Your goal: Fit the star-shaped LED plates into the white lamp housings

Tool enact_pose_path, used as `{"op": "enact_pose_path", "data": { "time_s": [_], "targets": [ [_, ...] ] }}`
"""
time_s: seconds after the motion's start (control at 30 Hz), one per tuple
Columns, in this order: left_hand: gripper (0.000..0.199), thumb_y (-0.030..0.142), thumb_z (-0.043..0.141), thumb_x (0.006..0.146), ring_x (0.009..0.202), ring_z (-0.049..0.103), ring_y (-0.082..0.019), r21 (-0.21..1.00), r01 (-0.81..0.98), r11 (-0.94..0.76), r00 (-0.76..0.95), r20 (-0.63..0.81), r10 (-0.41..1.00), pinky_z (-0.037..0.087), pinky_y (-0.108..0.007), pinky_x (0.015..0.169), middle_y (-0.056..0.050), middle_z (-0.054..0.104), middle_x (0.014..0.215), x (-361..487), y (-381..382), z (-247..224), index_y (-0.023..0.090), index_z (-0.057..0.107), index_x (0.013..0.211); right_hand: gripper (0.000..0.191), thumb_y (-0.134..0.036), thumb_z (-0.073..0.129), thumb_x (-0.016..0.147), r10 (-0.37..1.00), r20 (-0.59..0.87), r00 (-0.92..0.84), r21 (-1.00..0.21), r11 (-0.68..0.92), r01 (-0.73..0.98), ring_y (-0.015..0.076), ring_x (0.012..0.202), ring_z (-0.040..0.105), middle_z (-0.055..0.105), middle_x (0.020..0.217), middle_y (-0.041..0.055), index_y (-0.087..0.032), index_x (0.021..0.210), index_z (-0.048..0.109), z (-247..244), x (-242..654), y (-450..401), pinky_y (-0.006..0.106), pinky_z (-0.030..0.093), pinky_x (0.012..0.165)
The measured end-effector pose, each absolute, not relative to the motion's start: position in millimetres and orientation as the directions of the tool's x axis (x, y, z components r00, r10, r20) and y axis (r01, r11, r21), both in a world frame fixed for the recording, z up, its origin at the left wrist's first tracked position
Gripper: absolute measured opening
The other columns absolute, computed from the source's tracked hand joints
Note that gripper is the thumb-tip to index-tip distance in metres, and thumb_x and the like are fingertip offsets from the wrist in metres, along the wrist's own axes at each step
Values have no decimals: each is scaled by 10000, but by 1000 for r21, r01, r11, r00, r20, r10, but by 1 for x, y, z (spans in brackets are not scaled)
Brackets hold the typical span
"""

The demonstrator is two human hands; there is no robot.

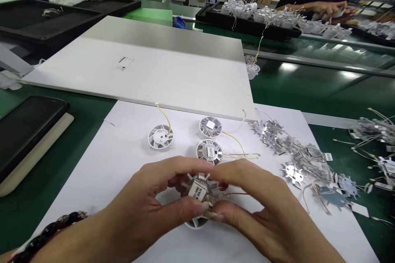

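Low in the middle, my left hand [151, 201] and my right hand [262, 201] are both closed around a star-shaped metal plate [200, 190] bearing a white labelled block. My thumbs press at its near edge, and the fingertips curl over the far side. Directly beneath it sits a round white fan frame [197, 224], mostly covered by plate and fingers. Thin wires [230, 194] run from the plate under my right hand. Just beyond the fingers are two fan frames with plates, the nearer fan [209, 151] and the farther fan [210, 126]. Left of them lies a fan with a yellow cable [160, 137].
Loose star plates with wires [296, 152] are heaped to the right on the white sheet [123, 148]. A large white board [173, 65] lies behind. A phone [27, 131] rests at left. Across the bench, a person's hands [333, 10] work near a black tray [247, 22] of fan parts.
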State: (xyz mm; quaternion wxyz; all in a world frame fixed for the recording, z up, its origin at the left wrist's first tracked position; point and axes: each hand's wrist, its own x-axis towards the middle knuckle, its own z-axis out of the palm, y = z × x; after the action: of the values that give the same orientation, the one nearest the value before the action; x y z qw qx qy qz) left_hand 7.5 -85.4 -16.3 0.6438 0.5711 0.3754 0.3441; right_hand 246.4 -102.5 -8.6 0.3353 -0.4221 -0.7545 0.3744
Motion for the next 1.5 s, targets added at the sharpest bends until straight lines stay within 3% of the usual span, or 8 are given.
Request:
{"op": "enact_pose_path", "data": {
  "time_s": [0.27, 0.6, 0.8, 0.9, 1.1, 1.27, 1.4, 1.5],
  "targets": [
    [229, 74, 827, 880, 802, 742, -100, 998, -53, 22, 392, 0, 920, 587, -100, 748, 55, 813, 880, 16, -84, -13, 301, 858, 894, 95, -244, 682, 1154, 731, 483, -481, -623, 673, 399, 135, 744, 650, 744, 878, -11, -174, 1108, 728, -14, 243, -93, 278, 495, 701],
    [278, -13, 838, 804, 722, 780, -114, 958, -178, 224, 382, -142, 913, 622, -113, 683, 24, 817, 816, 20, -83, -8, 263, 868, 796, 145, -227, 705, 1143, 765, 494, -413, -723, 625, 293, 90, 731, 694, 787, 890, -36, -195, 1004, 728, -12, 237, -92, 207, 521, 715],
    [82, 162, 919, 837, 717, 784, -184, 917, -194, 348, 414, -245, 877, 653, -227, 661, -36, 783, 822, 21, -84, -17, 204, 850, 847, 118, -179, 798, 1040, 912, 170, -373, -958, 242, 156, 98, 780, 763, 815, 877, -87, -289, 999, 795, -6, 238, -97, 130, 586, 746],
    [268, 383, 977, 823, 762, 779, -245, 915, -135, 379, 393, -302, 869, 667, -322, 695, -66, 770, 801, 22, -83, -20, 186, 830, 930, 167, -219, 790, 1007, 928, -84, -363, -996, -63, 70, 122, 883, 801, 832, 932, -80, -351, 1092, 847, -2, 241, -98, 143, 628, 817],
    [401, 482, 975, 814, 775, 791, -272, 891, -146, 430, 397, -346, 850, 669, -374, 737, -57, 765, 764, 20, -77, -15, 183, 797, 1012, 108, -228, 774, 976, 913, -229, -338, -973, -200, 118, 148, 832, 776, 811, 863, -42, -277, 914, 848, 3, 240, -95, 171, 646, 750],
    [359, 407, 996, 826, 684, 793, -226, 803, -229, 551, 454, -412, 790, 666, -319, 694, -38, 790, 710, 13, -81, -15, 178, 776, 993, 207, -54, 690, 989, 924, 177, -339, -938, 263, 227, 106, 753, 727, 790, 862, -59, -240, 962, 776, -3, 239, -93, 163, 573, 666],
    [324, 336, 1022, 822, 589, 769, -124, 691, -339, 638, 532, -418, 736, 615, -160, 629, -5, 796, 633, 15, -82, -15, 197, 757, 948, 261, 33, 628, 993, 743, 511, -432, -650, 663, 370, 152, 751, 722, 798, 917, 11, -179, 1114, 721, -10, 243, -92, 284, 562, 673],
    [372, 307, 1062, 758, 543, 753, -117, 635, -374, 676, 523, -458, 719, 578, -122, 555, 6, 787, 611, 18, -81, -13, 200, 734, 897, 184, -52, 549, 1092, 624, 589, -513, -395, 776, 491, 220, 809, 749, 813, 973, 84, -151, 1114, 703, -10, 244, -94, 366, 574, 695]
  ]
}}
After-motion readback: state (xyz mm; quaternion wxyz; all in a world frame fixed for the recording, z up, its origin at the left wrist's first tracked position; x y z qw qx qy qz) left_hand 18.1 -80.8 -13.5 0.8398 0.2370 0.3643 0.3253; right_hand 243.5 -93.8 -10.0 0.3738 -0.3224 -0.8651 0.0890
